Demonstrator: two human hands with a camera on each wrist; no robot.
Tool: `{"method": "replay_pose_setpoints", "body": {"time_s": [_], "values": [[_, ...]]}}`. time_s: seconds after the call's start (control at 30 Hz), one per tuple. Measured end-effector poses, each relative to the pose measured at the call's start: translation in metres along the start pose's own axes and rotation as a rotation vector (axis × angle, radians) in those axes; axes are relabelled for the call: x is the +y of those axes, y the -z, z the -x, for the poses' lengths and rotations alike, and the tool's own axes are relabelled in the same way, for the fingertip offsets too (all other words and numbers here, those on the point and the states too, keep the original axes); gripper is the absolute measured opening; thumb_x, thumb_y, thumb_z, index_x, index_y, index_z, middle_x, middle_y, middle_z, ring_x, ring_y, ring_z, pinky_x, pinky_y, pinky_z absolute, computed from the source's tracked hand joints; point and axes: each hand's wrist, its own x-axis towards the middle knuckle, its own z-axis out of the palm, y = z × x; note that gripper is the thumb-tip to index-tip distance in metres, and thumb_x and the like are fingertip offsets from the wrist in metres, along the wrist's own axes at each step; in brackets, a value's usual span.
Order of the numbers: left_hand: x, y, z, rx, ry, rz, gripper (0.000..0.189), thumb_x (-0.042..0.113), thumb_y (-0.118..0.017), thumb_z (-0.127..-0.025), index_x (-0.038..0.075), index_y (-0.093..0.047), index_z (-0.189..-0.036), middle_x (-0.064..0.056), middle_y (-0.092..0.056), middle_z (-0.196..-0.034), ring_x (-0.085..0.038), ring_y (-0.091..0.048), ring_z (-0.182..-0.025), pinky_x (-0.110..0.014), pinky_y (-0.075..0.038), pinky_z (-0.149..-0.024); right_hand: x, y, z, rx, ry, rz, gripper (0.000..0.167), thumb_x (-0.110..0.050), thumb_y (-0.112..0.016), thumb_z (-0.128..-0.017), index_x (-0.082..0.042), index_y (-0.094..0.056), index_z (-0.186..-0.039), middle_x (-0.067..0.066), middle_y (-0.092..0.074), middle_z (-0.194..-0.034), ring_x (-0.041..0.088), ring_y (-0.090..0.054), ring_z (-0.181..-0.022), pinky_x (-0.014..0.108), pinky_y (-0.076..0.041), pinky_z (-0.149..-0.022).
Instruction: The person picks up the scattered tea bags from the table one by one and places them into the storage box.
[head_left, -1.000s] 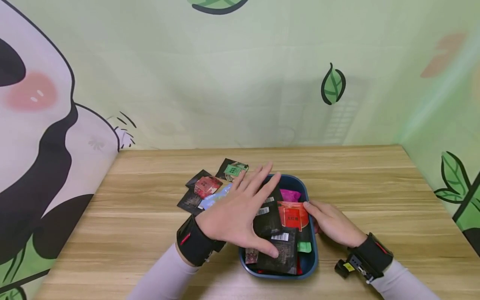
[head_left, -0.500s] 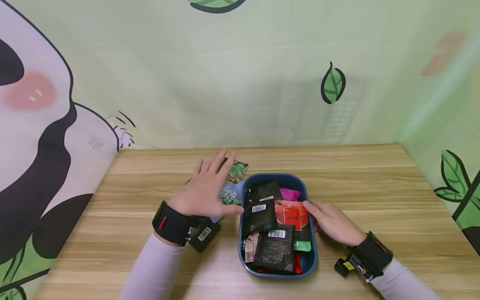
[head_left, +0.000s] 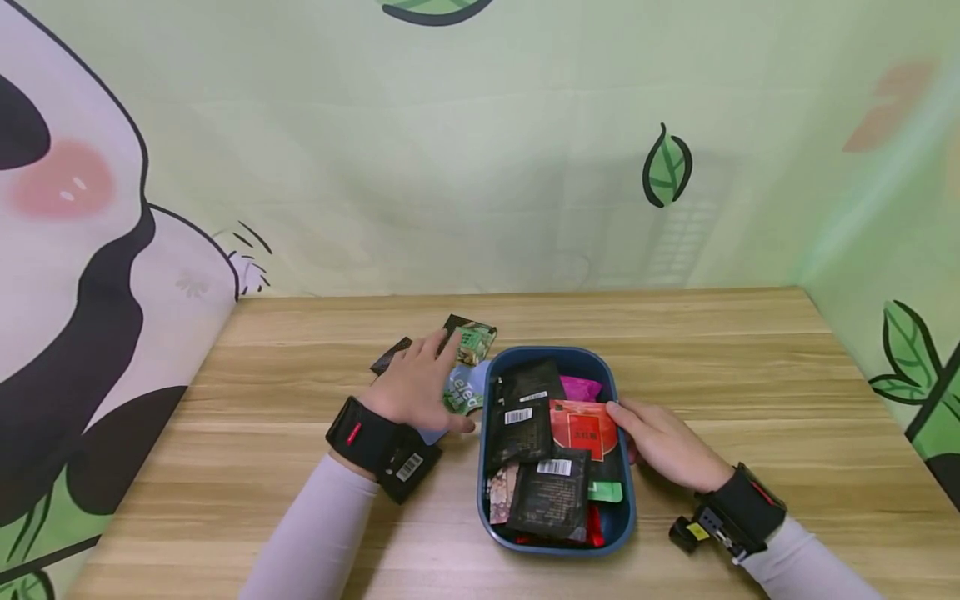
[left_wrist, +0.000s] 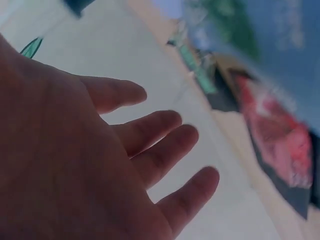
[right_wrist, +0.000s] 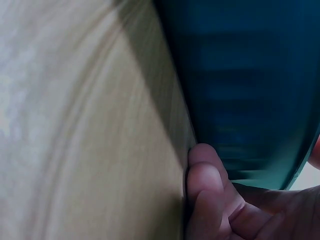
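My left hand [head_left: 416,383] is spread, palm down, over a loose pile of tea sachets left of the box, holding nothing. Partly beneath it lie a light blue sachet [head_left: 465,390], a black one with a green label [head_left: 476,343] and a black one with a barcode [head_left: 408,473]. The left wrist view shows a red-printed sachet [left_wrist: 282,137] beyond the fingers. My right hand [head_left: 667,442] grips the right side of a blue plastic box [head_left: 632,510], thumb at the rim. In the right wrist view its curled fingers [right_wrist: 205,177] lie against the outer wall.
Inside the box are several sachets: black ones with barcodes [head_left: 551,496], a red one [head_left: 581,429], a pink one [head_left: 580,389] and a green corner [head_left: 606,492]. The wooden table [head_left: 720,358] meets a printed cloth backdrop [head_left: 487,183] behind.
My left hand has moved left from above the box to over the sachets beside it, then drawn slightly closer and lower. The right hand and the box have stayed put.
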Motion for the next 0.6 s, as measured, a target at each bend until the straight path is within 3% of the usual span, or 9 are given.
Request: {"method": "replay_pose_setpoints", "body": {"time_s": [0.23, 0.43, 0.6], "values": [[0.001, -0.017, -0.011, 0.002, -0.012, -0.068, 0.109, 0.049, -0.088, -0.068, 0.008, -0.04, -0.157, -0.017, -0.044, -0.152, -0.037, -0.047, -0.141, -0.052, -0.049, -0.109, 0.001, -0.001, -0.001, -0.006, 0.005, 0.002, 0.047, -0.042, -0.034, -0.113, -0.007, -0.065, -0.116, 0.002, -0.063, -0.079, 0.019, -0.061, -0.072, 0.026, -0.047, -0.067], [0.001, -0.02, -0.016, -0.017, -0.017, -0.098, 0.098, 0.045, -0.088, -0.072, 0.005, -0.047, -0.15, -0.016, -0.048, -0.145, -0.033, -0.052, -0.136, -0.047, -0.05, -0.109, 0.001, -0.001, -0.002, -0.01, -0.006, 0.0, 0.047, -0.042, -0.034, -0.113, -0.006, -0.065, -0.118, 0.003, -0.065, -0.082, 0.019, -0.061, -0.074, 0.027, -0.049, -0.068], [0.0, -0.019, -0.016, -0.001, -0.022, -0.091, 0.096, 0.045, -0.09, -0.068, 0.003, -0.05, -0.146, -0.016, -0.052, -0.139, -0.031, -0.055, -0.128, -0.045, -0.05, -0.108, 0.002, 0.0, -0.002, -0.019, -0.006, -0.009, 0.048, -0.042, -0.034, -0.113, -0.006, -0.064, -0.122, 0.003, -0.066, -0.084, 0.018, -0.061, -0.075, 0.027, -0.049, -0.068]]}}
